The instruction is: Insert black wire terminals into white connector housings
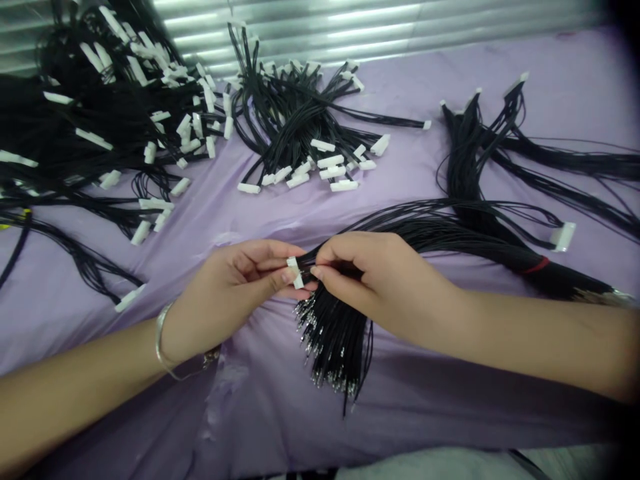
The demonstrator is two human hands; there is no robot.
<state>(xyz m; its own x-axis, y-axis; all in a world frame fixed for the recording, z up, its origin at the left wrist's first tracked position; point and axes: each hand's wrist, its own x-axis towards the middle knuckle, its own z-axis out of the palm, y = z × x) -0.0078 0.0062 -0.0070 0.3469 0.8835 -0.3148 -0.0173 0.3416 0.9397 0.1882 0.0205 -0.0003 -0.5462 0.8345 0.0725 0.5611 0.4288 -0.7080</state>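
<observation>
Between the thumb and fingers of my left hand (pixel 240 277) is a small white connector housing (pixel 296 273), at the middle of the view. My right hand (pixel 380 270) pinches a thin black wire close beside the housing, its fingertips almost touching it. Some black wires run from the housing back under my right hand. Below both hands, a thick bunch of loose black wires (pixel 343 340) hangs down with bare metal terminals at the ends. This bunch runs rightward under my right hand to a red tie (pixel 535 266). How far the pinched wire sits in the housing is hidden.
A large heap of black cables with white connectors (pixel 150 120) covers the left back, and a smaller cable pile (pixel 295 120) lies at the back middle. More black cables (pixel 465 147) lie at the right. A white connector (pixel 563 237) rests near the tied bundle on the purple cloth (pixel 400 413).
</observation>
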